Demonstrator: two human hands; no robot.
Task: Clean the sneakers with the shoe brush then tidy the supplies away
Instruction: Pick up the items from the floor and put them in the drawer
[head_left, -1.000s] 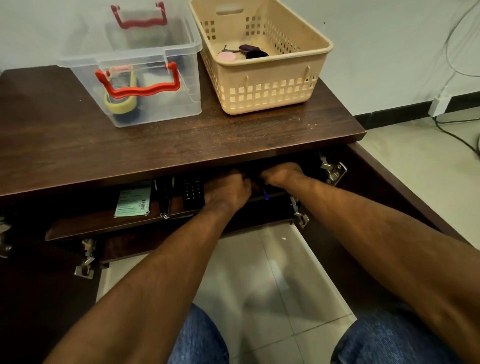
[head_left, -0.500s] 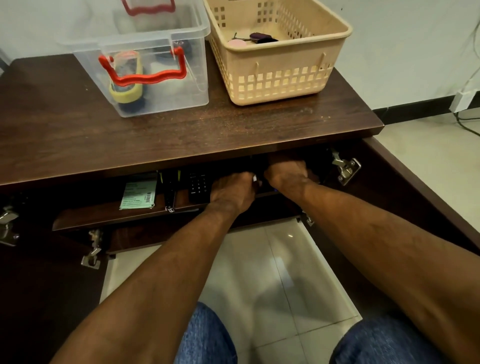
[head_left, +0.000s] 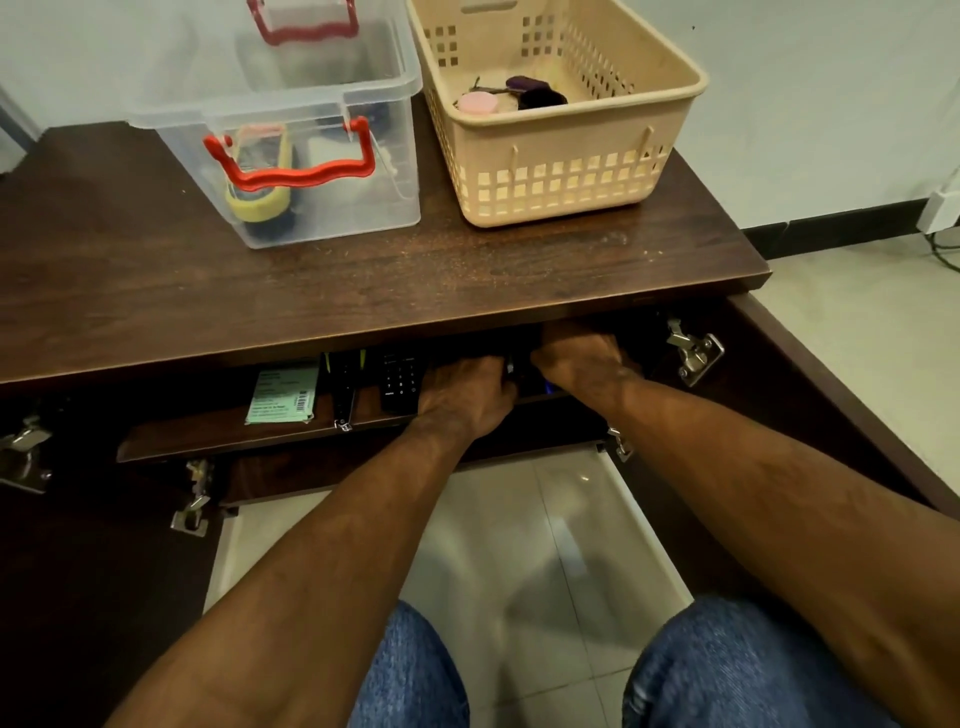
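While reaching under the cabinet top (head_left: 363, 291) at 12 o'clock: left hand (head_left: 465, 397) and right hand (head_left: 582, 358), grips undeterminable in shadow; shoe brush (head_left: 260, 192) inside clear box (head_left: 291, 130) at 11 o'clock.

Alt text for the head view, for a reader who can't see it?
Both hands, left hand and right hand, reach onto a shelf under a dark wooden tabletop. On top sit a clear box and a beige basket.
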